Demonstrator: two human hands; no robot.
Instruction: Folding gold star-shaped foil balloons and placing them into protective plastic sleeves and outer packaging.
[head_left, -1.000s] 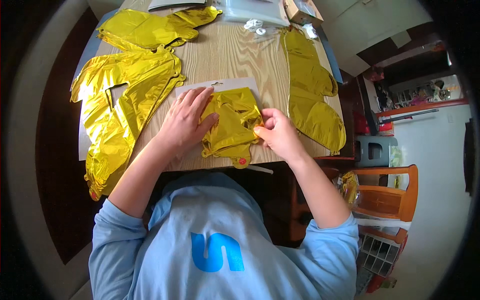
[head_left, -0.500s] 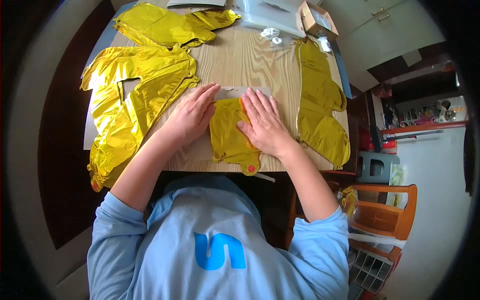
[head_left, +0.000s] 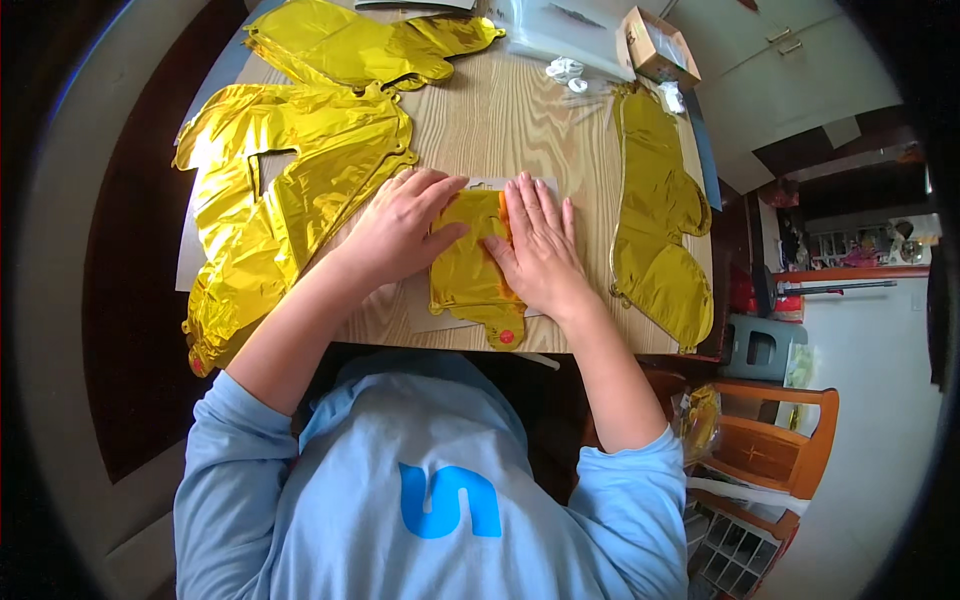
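— Wooden table (head_left: 520,120), pale grain. At nine o'clock: large flat gold foil balloons (head_left: 290,180). At twelve: another gold balloon (head_left: 350,45), clear plastic bag (head_left: 560,25).

— At one: small cardboard box (head_left: 655,45). At three: long gold balloon (head_left: 655,225). At centre: folded gold balloon (head_left: 470,270) on white paper (head_left: 420,305), near six o'clock edge.

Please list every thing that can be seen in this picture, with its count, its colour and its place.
folded foil balloon: one, gold, table's near edge, under both hands
flat foil balloons: several, gold, left and far left of table
long foil balloon: one, gold, right side of table
paper sheet: one, white, under the folded foil balloon
cardboard box: one, brown, far right corner
table: one, light wood, centre
wooden chair: one, orange-brown, lower right
left hand: flat on the folded foil balloon
right hand: flat on it, fingers spread
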